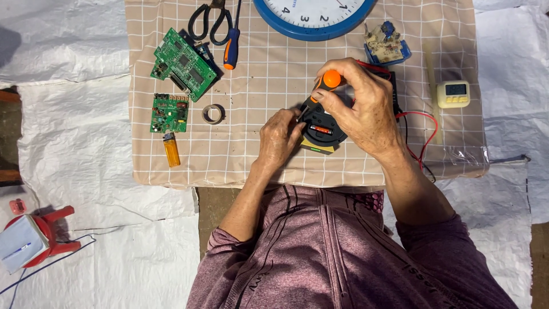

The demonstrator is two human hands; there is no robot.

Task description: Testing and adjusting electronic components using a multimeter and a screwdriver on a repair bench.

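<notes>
Right hand [366, 111] is pinched around an orange-handled screwdriver [323, 86], fingers closed on the handle, tip angled down-left into a round black device [323, 130] at centre frame. The device sits on the checked cloth [274, 63] just above the person's chest; a small orange cell or component shows in its open middle, with a yellow-green edge under it. Left hand [280, 140] is pressed against the device's left side, fingers curled onto its rim, bracing it.

Risks, as I judge them:
- Driver comes in at a slant; if it cams out, the tip skids toward the left fingers right beside it.
- The bracing grip is one-sided only, so the device could rotate or slide on the cloth under torque.
- Red and black leads [420, 134] run under the right wrist; the wrist could snag them.

Count:
- Screwdrivers: 2, one in hand and one orange/blue [231, 46] at upper centre-left.
- Green circuit boards: 2, a large one [184, 64] and a small one [170, 113], upper left.
- Small board on a blue base [386, 47]: 1.
- Scissors [209, 20]: 1.
- Tape roll [213, 114]: 1.
- Amber lighter [171, 150]: 1.
- Blue-rimmed wall clock [311, 17]: 1.
- Cream digital timer [453, 94]: 1.
</notes>
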